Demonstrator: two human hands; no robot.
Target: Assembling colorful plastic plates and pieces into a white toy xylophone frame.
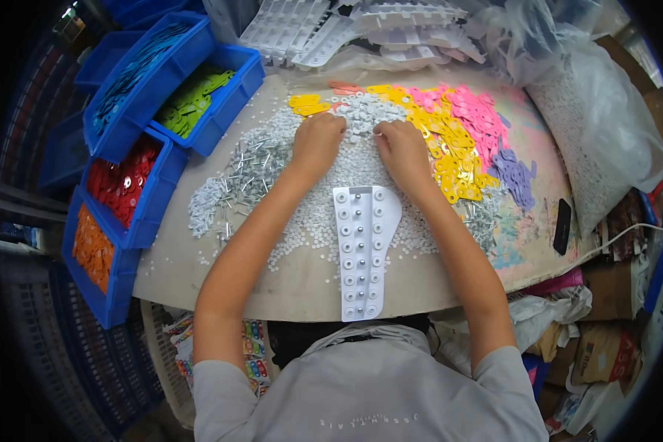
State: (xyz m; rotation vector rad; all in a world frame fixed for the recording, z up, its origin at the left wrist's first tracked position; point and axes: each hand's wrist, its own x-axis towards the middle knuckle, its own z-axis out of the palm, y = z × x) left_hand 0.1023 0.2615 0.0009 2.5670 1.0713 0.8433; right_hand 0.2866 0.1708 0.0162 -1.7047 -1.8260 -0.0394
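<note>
My left hand (320, 141) is at the far middle of the table, its fingers curled down at the edge of a heap of white round pieces (365, 114). Opposite it, my right hand (403, 149) bends its fingers into the right side of the same heap. Whatever the fingertips pinch is too small to make out. Between my forearms lies a white plastic tray (368, 247), wide at its far end. Rows of white rings and a middle line of metal pins sit in it. Small white discs (302, 239) are spread around and beneath my arms.
Metal pins (254, 166) lie left of my left arm. Yellow (449, 151), pink (479, 118) and purple (514, 177) flat pieces are heaped on the right, near a black phone-like object (562, 227). Blue bins (236, 70) stand left; a plastic sack (589, 140) leans at the right edge.
</note>
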